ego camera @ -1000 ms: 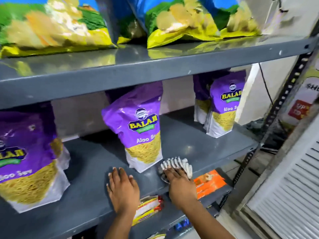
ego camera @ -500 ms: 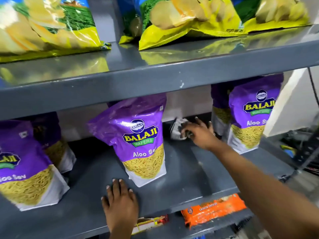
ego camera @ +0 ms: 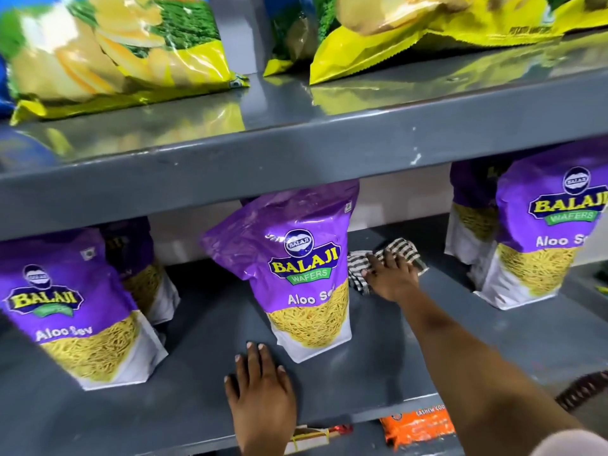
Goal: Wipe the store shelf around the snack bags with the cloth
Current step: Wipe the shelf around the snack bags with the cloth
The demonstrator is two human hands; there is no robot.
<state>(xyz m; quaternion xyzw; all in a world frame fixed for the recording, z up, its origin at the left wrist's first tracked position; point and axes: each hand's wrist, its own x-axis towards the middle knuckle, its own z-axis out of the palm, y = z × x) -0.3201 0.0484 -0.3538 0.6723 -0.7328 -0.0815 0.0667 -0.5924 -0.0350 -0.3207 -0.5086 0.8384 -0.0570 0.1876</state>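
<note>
A grey metal shelf [ego camera: 210,353] carries purple Aloo Sev snack bags: one in the middle [ego camera: 296,268], one at the left [ego camera: 69,311], one at the right [ego camera: 546,232]. My right hand [ego camera: 391,274] reaches deep into the shelf, pressing a black-and-white striped cloth [ego camera: 399,250] flat on the surface just right of the middle bag. My left hand [ego camera: 260,393] lies flat, fingers spread, on the shelf's front part, just below the middle bag, holding nothing.
The shelf above [ego camera: 296,146] holds yellow-green chip bags [ego camera: 121,51]. More purple bags stand behind the left bag [ego camera: 138,258] and the right one [ego camera: 473,212]. An orange packet [ego camera: 418,426] and another packet [ego camera: 312,436] lie on the shelf below.
My right hand with the cloth has moved from the shelf's front edge to the back, then leftward toward the middle bag. My left hand has stayed flat near the front.
</note>
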